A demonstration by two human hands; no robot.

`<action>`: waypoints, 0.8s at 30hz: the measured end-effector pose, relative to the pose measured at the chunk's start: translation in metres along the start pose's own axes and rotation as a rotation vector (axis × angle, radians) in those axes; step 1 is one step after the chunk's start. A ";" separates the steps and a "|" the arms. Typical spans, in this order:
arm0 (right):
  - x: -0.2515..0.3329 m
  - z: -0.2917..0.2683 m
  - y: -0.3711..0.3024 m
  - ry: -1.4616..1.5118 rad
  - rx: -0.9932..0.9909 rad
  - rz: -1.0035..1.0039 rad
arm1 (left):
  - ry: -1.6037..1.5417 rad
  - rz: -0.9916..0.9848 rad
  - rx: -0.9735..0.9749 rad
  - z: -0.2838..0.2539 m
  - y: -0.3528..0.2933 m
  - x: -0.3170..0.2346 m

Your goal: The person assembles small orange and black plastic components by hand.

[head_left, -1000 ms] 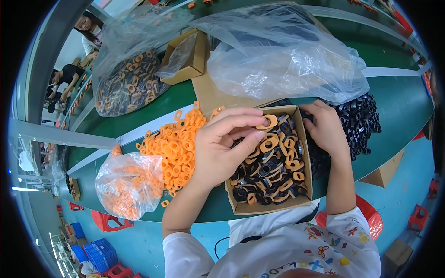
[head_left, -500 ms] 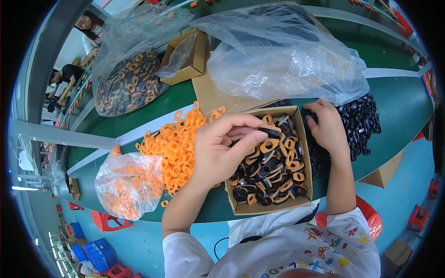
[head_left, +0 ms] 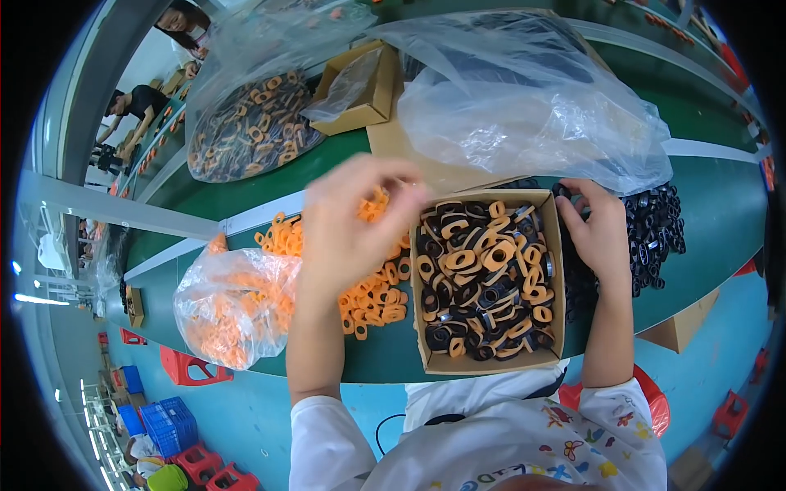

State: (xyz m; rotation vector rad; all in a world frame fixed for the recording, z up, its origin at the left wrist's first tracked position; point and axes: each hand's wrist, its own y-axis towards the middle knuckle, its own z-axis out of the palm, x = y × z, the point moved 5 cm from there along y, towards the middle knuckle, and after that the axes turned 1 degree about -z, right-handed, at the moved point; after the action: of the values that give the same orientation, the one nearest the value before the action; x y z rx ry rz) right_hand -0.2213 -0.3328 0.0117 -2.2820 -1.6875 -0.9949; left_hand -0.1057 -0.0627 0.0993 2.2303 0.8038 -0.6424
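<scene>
An open cardboard box [head_left: 491, 365] in front of me holds several orange and black oval rings. My left hand [head_left: 352, 229] is motion-blurred above the loose pile of orange rings [head_left: 377, 301] just left of the box, fingers curled down; what it holds is unclear. My right hand [head_left: 602, 233] rests at the box's right wall, on a heap of black rings [head_left: 655, 237]. Its fingertips curl among the black pieces at the box's far right corner.
A clear bag of orange rings [head_left: 233, 307] lies at the left. Behind are a big crumpled clear bag [head_left: 524, 106], a bag of mixed rings [head_left: 246, 131] and a small cardboard box [head_left: 360, 82]. Red stools [head_left: 192, 370] and a blue crate [head_left: 168, 421] stand below the green table edge.
My left hand has left the box, where it held an orange ring over the contents, and swung left over the orange pile. The right hand has stayed put.
</scene>
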 end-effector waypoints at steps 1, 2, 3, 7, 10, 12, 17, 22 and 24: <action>0.002 0.000 0.000 0.023 -0.015 -0.008 | 0.058 -0.106 -0.042 -0.007 0.002 0.016; 0.003 -0.001 0.000 0.046 -0.030 -0.014 | 0.115 -0.212 -0.083 -0.012 0.003 0.033; 0.004 0.001 0.001 0.050 -0.029 -0.019 | 0.120 -0.214 -0.087 -0.013 0.001 0.052; 0.010 -0.004 0.000 0.058 -0.048 -0.019 | 0.425 -0.093 -0.054 0.006 -0.008 0.100; 0.010 -0.004 0.000 0.076 -0.043 -0.012 | 0.362 -0.159 0.090 0.020 -0.006 0.103; 0.011 -0.004 0.001 0.083 -0.062 -0.027 | 0.227 -0.251 0.202 0.029 -0.005 0.106; 0.018 -0.010 -0.001 0.151 -0.095 -0.073 | 0.277 -0.289 0.125 0.027 -0.006 0.113; 0.024 -0.017 -0.005 0.285 -0.139 -0.116 | 0.179 -0.260 -0.020 0.018 0.001 0.091; 0.039 -0.021 -0.007 0.387 -0.129 -0.249 | 0.123 -0.260 -0.087 0.011 0.002 0.076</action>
State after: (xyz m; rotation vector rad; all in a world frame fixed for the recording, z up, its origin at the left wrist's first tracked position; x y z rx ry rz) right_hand -0.2304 -0.3087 0.0481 -1.8136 -1.8005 -1.5222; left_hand -0.0543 -0.0448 0.0456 2.1204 1.1751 -0.5818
